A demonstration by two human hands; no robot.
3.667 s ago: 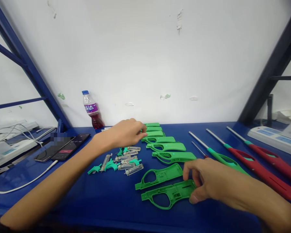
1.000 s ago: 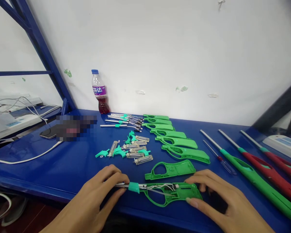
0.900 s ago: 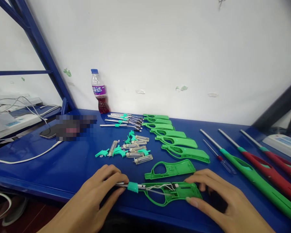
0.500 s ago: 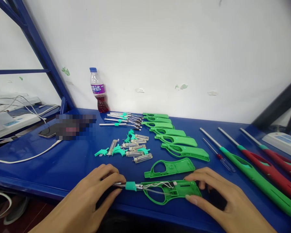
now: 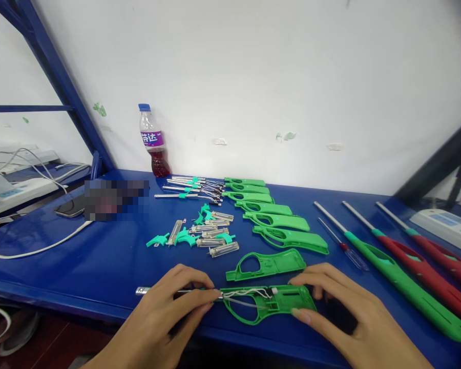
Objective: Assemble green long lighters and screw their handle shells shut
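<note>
Left hand: fingertips pinched on the metal tube, lower centre of frame, just left of the shell's neck.
Right hand: fingers and thumb span the right end of the lower shell half, touching its far and near edges.
White wires: loose, looping over the grip opening towards a black plug piece; could be trapped on a wall or rib if pressed down untidily.
Clear hose: crosses the same opening in a shallow bow; likely to kink or spring out if the tube is pushed too far right.
Shell neck: covered by left fingertips, so seating cannot be told; a tilted tube might ride up on the rim there.
Table edge: just below the shell; a slip of the right hand could let the light piece skid or turn.
Lower shell half, looks: bright green plastic, inner side up, roughly level, lower centre; oval opening at left, ribbed pockets midway, dark slot towards the right end.
Tube, looks: shiny, slim, bare tip poking out left of the hand; its middle hidden by fingers.
Upper shell half: just above, apart, inner side up.
Screwdriver: right of centre, clear handle, lying apart from both hands.
</note>
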